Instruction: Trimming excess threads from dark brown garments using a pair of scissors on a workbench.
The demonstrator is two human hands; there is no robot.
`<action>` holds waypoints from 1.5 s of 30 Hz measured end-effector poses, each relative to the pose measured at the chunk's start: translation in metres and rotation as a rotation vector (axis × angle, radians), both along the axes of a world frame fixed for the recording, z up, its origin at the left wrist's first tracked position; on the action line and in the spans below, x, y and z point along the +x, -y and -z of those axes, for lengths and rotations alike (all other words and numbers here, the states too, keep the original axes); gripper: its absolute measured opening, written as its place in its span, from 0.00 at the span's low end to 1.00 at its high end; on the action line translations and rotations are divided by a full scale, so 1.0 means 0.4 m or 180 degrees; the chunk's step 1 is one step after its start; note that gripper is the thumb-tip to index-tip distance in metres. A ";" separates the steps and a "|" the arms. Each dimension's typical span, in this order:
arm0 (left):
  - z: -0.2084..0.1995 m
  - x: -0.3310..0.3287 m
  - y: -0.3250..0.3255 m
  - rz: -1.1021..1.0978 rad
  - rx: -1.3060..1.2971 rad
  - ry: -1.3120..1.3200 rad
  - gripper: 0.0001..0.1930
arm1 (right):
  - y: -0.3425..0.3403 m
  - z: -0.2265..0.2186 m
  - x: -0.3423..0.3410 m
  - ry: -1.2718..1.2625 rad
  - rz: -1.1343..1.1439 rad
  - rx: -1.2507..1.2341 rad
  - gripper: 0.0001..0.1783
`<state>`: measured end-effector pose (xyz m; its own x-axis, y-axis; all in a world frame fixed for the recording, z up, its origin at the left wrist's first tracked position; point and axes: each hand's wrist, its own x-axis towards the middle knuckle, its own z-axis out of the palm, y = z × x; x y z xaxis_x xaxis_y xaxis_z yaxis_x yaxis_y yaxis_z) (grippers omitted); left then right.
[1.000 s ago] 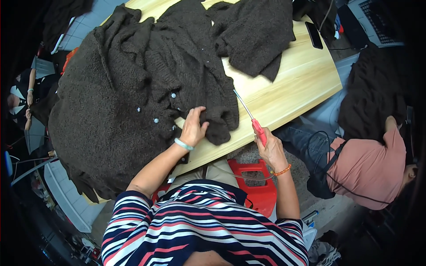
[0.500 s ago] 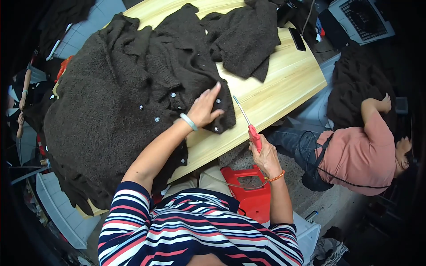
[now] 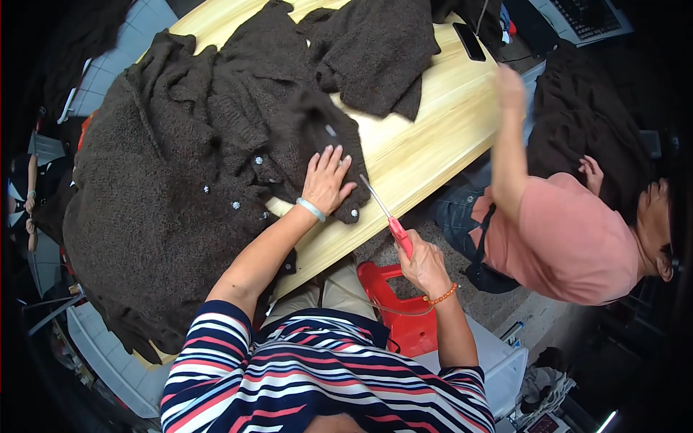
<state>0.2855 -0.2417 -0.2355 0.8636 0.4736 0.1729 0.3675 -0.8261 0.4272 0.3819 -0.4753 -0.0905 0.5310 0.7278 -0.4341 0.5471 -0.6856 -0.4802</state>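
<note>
The left hand (image 3: 327, 182) lay flat and open, fingers spread, on the front edge of a dark brown knitted cardigan (image 3: 180, 180) near the middle of the frame. The cardigan covered the left half of the pale wooden table (image 3: 426, 137), its row of small pale buttons (image 3: 258, 161) running just left of the hand. The right hand (image 3: 422, 263), lower and to the right, off the table's edge, was closed around the red handle of a thin metal-tipped tool (image 3: 382, 213), whose point angled up-left toward the cardigan's corner beside the left hand. A second brown knit piece (image 3: 375, 50) lay at the upper centre. A red plastic stool (image 3: 401, 310) stood below the right hand. At the right, another person in a pink shirt (image 3: 570, 245) reached an arm up to the table.
</note>
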 end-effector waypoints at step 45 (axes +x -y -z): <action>0.062 -0.080 0.008 -0.0394 -0.3176 0.0704 0.11 | 0.049 -0.065 -0.097 -0.0037 -0.0390 -0.0596 0.13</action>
